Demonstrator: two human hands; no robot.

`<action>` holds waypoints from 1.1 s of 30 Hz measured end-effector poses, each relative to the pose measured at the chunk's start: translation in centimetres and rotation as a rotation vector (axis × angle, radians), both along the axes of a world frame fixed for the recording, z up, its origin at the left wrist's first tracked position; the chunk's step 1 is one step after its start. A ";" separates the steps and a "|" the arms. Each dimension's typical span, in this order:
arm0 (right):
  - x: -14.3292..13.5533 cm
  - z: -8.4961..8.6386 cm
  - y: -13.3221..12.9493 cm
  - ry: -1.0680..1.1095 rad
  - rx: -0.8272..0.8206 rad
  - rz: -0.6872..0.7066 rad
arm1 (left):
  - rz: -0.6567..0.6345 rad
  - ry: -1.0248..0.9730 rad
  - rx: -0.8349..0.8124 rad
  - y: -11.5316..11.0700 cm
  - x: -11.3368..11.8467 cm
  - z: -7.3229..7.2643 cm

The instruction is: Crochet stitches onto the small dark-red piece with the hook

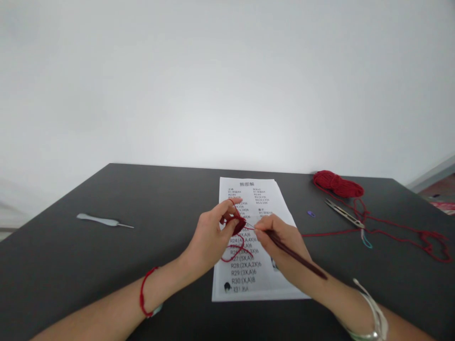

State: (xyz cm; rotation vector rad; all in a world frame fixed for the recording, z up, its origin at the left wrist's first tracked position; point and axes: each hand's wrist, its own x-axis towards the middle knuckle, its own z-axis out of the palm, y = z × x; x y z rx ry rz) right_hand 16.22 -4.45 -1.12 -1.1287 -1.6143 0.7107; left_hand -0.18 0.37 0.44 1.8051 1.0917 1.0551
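Pinched in my left hand (212, 229) is a small dark red crochet piece (239, 225), with red yarn looped over the raised fingers. A loose red tail (236, 255) dangles below it over the paper. My right hand (280, 234) grips a crochet hook (296, 255) with a dark brown handle, its thin metal tip pointing left at the edge of the piece. Whether the tip sits inside a stitch is too small to tell. Both hands are above a printed pattern sheet (249, 289), hiding part of its text.
A red yarn ball (337, 183) lies at the back right, its strand trailing across the dark table (170, 189). Thread snips (344, 213) with a blue cord and a purple stitch marker (311, 214) are near it. Far left lies a grey-handled hook (103, 220).
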 end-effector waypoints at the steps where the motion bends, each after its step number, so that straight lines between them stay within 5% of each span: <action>1: 0.2 -0.1 0.0 -0.068 0.076 0.039 | 0.003 -0.003 -0.008 0.1 0.0 -0.1; 4: 0.6 -0.4 0.1 -0.098 0.109 0.095 | -0.005 -0.016 -0.038 0.3 -0.1 -0.2; 9: 0.5 -0.6 0.9 0.388 -0.192 0.154 | -0.071 -0.229 -0.186 -0.1 0.3 0.3; 12: 0.2 -1.1 1.2 0.487 -0.166 0.196 | -0.109 -0.378 -0.374 -0.7 0.7 0.6; 14: 0.0 -1.5 1.1 0.334 -0.014 0.140 | -0.152 -0.461 -0.509 -1.0 0.9 0.6; 19: 0.0 -2.0 0.9 -0.436 0.584 0.003 | -0.203 -0.570 -0.654 -1.1 1.1 -0.1; 22: -0.1 -2.0 0.8 -0.538 0.695 -0.063 | -0.218 -0.612 -0.666 -0.9 1.1 -0.2; 25: 0.0 -1.9 0.9 -0.243 0.535 0.032 | -0.243 -0.658 -0.729 -0.6 0.9 -0.1; 29: 0.3 -1.3 1.1 0.262 0.058 0.137 | -0.253 -0.685 -0.784 0.0 0.4 0.1; 33: 1.1 -0.9 1.3 0.388 -0.082 0.176 | -0.265 -0.613 -0.695 0.7 -0.1 0.5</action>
